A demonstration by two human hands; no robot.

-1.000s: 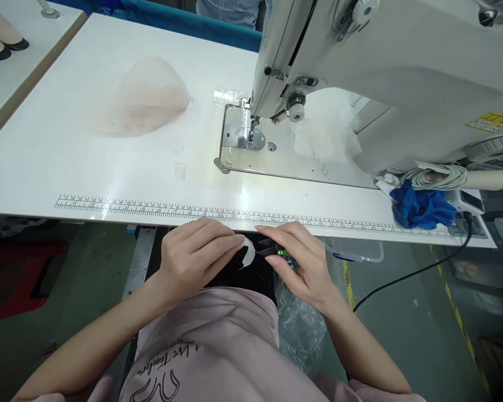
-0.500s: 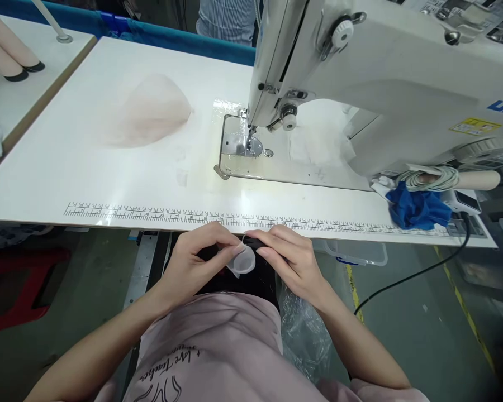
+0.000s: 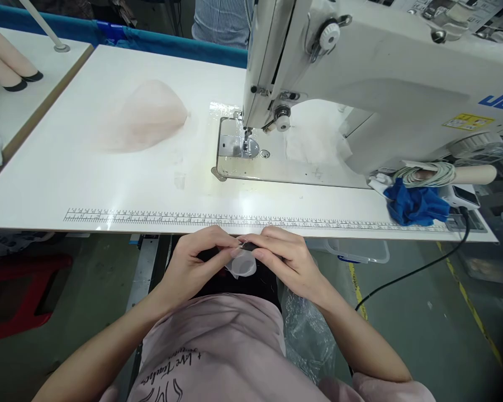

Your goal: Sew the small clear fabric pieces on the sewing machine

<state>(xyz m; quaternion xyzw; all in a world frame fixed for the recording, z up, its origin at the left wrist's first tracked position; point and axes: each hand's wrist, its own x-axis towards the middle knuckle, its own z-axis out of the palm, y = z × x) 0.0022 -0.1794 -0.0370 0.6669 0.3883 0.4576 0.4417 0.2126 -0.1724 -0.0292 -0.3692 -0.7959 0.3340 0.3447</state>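
Note:
Both hands meet just below the front edge of the white sewing table (image 3: 109, 184). My left hand (image 3: 197, 262) and my right hand (image 3: 283, 259) pinch a small, pale, translucent fabric piece (image 3: 243, 264) between their fingertips, above my lap. A white industrial sewing machine (image 3: 360, 84) stands on the table's right half, its needle and presser foot (image 3: 245, 146) beyond the hands. A pale pink sheer fabric pile (image 3: 145, 114) lies on the table to the left of the machine.
A printed ruler strip (image 3: 235, 219) runs along the table's front edge. A blue cloth (image 3: 414, 204) and a coiled cord (image 3: 427, 174) lie at the right end. A black cable (image 3: 406, 276) hangs down. A person in a striped shirt (image 3: 220, 22) stands behind the table.
One second ago my right hand held small snips with a green mark near the fabric piece; they are no longer visible. Both hands now pinch the piece together, slightly closer to the table edge.

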